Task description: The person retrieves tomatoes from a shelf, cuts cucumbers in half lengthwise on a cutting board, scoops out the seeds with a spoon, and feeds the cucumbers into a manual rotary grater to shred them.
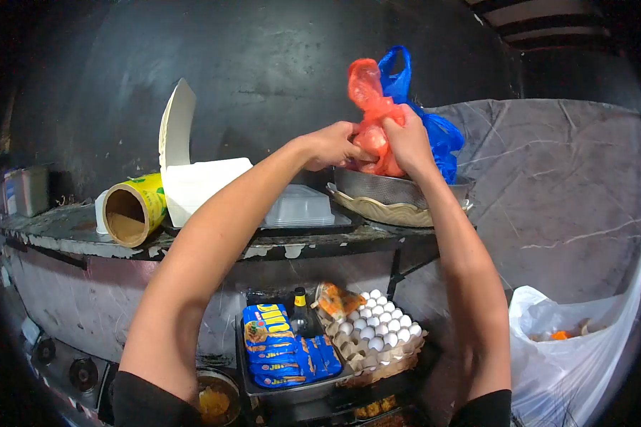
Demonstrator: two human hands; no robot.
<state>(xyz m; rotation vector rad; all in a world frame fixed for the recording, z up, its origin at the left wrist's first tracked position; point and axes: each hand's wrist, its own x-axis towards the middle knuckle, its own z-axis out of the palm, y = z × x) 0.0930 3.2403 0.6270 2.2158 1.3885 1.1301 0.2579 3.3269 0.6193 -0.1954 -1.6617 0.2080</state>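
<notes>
Both of my arms reach up to a red plastic bag (379, 135) whose top is bunched upward. My left hand (335, 146) grips its left side, fingers curled into the plastic. On the right side, my right hand (409, 139) pinches the bag near its gathered neck. A blue plastic bag (443, 139) rises just behind, one loop standing upright. Both bags are over a metal perforated basin (434, 186), which rests on a pale wavy-edged tray (384, 211) on the shelf. The bag's contents are hidden.
The shelf (292, 249) also holds a yellow-wrapped roll (132, 213), white foam boxes (199, 181) and clear plastic containers (299, 206). Below are blue noodle packs (278, 349), a dark bottle (303, 313) and a tray of eggs (381, 324). A white bag (570, 363) hangs at right.
</notes>
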